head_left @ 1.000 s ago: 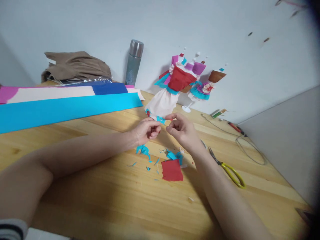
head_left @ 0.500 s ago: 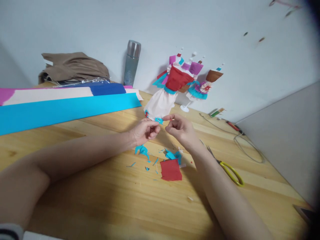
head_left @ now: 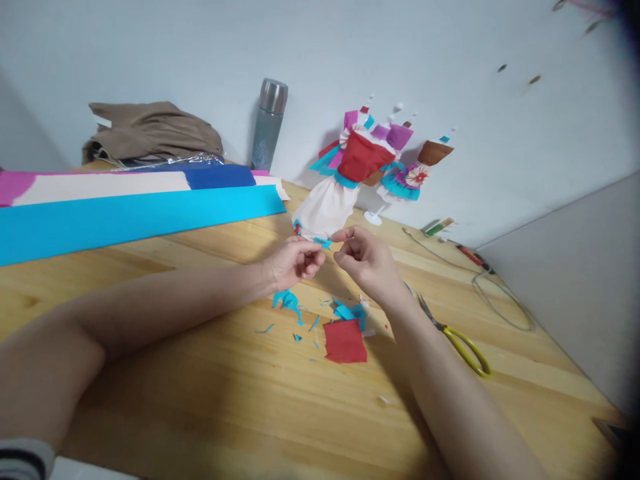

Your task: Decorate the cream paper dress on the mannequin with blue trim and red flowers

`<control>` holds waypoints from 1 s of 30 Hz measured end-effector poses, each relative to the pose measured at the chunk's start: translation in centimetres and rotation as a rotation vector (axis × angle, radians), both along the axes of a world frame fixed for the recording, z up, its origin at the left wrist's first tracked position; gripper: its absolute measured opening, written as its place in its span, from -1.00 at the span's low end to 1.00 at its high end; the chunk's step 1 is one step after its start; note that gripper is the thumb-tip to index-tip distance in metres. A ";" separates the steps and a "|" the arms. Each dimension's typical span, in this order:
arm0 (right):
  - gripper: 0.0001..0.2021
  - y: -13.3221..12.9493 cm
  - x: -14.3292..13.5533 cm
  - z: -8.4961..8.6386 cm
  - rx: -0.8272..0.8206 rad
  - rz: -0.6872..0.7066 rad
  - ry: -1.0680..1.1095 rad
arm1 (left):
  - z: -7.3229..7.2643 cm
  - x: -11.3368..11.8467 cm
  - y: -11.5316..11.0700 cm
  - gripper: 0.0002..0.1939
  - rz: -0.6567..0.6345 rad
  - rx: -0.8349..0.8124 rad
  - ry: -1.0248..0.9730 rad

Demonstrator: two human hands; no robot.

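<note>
**One Left Hand (head_left: 299,258) Pinches Red-Bodiced, Cream-Skirted Dress (head_left: 354,171) at Hem (head_left: 316,238)**

One curled right hand (head_left: 365,261) is at the hem; its grip cannot be told. The dress sits just beyond both hands, one flat red square sheet (head_left: 346,341) before it, one pair of yellow-handled scissors (head_left: 464,347) right-front.

left hand (head_left: 299,260) holds the pale skirt (head_left: 325,208)

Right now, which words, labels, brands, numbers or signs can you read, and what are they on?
None can be read.
Flask: pale marking, too small to tell lettering from decoration.
Brown cloth: white patch, no legible text.
Small green item: any print is too small.
</note>
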State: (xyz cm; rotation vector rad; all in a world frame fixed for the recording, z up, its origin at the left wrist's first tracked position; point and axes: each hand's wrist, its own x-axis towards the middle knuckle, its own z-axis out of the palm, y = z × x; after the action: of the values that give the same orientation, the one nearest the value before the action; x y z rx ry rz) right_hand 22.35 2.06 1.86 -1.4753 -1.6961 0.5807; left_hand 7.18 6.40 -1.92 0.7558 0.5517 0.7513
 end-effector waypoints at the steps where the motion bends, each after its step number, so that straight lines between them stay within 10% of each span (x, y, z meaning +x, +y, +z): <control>1: -0.76 0.0 0.0 0.0 0.002 -0.005 0.002 | 0.0 0.0 0.0 -0.88 0.002 0.001 0.002; 30: -0.80 0.1 -0.6 0.4 0.122 0.082 -0.314 | -0.2 0.1 0.1 -0.76 0.019 0.030 0.014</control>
State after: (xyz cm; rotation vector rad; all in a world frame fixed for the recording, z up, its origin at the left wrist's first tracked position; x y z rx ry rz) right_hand 21.80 2.14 2.30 -1.4713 -2.0037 0.2910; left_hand 7.29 6.47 -2.14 0.7851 0.5620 0.7739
